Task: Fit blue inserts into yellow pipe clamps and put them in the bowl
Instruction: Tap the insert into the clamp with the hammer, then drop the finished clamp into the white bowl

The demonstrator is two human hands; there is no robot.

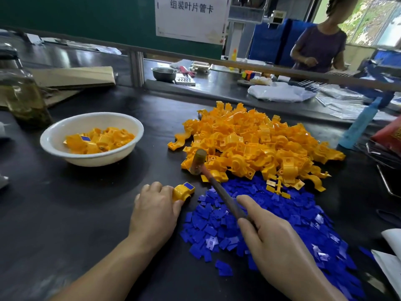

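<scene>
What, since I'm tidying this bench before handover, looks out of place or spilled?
Only small things. A few yellow pieces lie off their heap, on the far edge of the blue insert pile, and two stray inserts lie apart from it on the near side. Nothing looks damaged.

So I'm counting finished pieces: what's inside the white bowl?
The white bowl holds a heap of yellow clamps; one shows a blue insert. Whether the others carry inserts, and what lies beneath them, is covered.
</scene>
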